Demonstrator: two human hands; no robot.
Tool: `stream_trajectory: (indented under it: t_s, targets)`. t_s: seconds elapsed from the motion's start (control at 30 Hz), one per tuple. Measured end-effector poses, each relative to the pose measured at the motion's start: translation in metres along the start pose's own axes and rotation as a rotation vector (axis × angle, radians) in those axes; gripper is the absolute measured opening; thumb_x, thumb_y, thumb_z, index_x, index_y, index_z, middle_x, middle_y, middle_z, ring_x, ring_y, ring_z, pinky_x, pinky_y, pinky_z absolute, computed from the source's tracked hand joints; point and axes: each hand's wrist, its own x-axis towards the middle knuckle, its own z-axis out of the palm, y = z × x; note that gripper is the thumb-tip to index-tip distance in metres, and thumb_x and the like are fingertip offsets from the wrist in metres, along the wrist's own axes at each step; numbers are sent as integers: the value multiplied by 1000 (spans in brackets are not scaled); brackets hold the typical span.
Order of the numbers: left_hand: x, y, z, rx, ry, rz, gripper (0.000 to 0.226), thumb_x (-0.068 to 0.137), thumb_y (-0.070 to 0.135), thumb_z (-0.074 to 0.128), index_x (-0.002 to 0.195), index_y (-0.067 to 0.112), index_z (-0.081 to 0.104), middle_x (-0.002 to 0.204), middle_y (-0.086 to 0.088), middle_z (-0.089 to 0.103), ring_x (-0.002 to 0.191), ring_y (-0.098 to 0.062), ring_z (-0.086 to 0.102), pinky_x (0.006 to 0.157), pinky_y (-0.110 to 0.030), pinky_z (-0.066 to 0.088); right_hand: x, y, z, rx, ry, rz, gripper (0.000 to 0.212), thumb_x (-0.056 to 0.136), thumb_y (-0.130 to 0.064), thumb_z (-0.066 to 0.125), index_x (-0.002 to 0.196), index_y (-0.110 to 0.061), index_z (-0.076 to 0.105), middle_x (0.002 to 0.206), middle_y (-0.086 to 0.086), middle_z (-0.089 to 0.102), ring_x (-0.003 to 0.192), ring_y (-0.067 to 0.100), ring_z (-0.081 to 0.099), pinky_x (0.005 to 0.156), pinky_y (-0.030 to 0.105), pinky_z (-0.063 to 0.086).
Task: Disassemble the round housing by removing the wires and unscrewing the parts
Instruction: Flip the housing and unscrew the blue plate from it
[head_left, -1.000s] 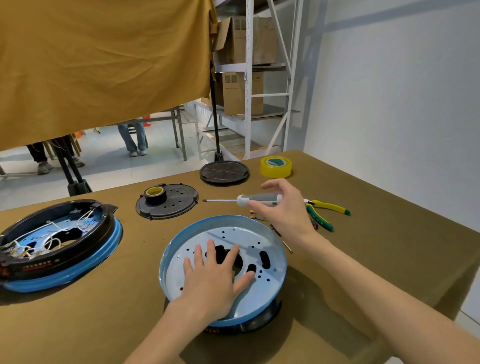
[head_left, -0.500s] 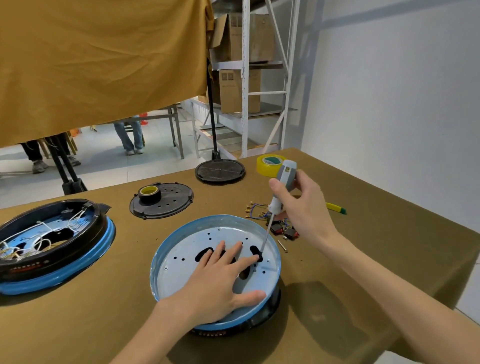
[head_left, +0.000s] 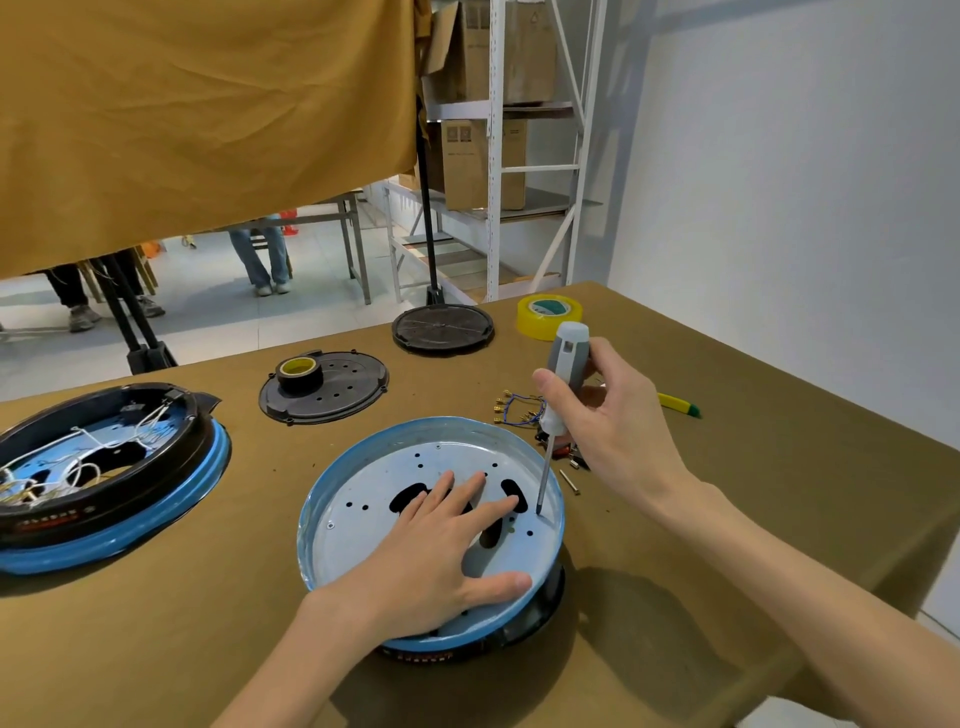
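The round blue-rimmed housing with a perforated silver metal plate (head_left: 363, 499) sits at the centre of the brown cloth-covered table (head_left: 727, 493). The left hand (head_left: 441, 561) lies palm down on the plate, fingers spread flat, thumb along the near rim. The right hand (head_left: 618, 426) is closed around the grey-handled screwdriver (head_left: 563, 374), forearm raised, holding it nearly upright. The tip meets the plate near its right rim.

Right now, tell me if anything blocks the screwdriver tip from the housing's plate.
Nothing visible does. The right hand holds the screwdriver with its tip down on the housing plate near the right rim; the left hand lies flat beside it, clear.
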Motion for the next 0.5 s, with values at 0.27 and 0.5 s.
stream_trajectory:
  t_s: [0.27, 0.5]
  targets:
    - [-1, 1, 0, -8, 1, -6, 89, 79, 91, 37, 156, 58, 8, 170, 19, -8, 157, -12, -17, 126, -40, -2, 0, -1, -1, -7, -5, -27, 27, 97, -36, 66, 103, -10, 60, 87, 4, 63, 79, 20, 59, 69, 47, 53]
    - [-7, 12, -7, -61, -13, 0, 88, 80, 91, 32, 158, 54, 13, 171, 18, -6, 156, -9, -17, 123, -34, -7, 0, 0, 0, -61, -39, -78, 27, 96, -41, 66, 104, -16, 60, 89, -1, 63, 81, 18, 55, 65, 34, 49]
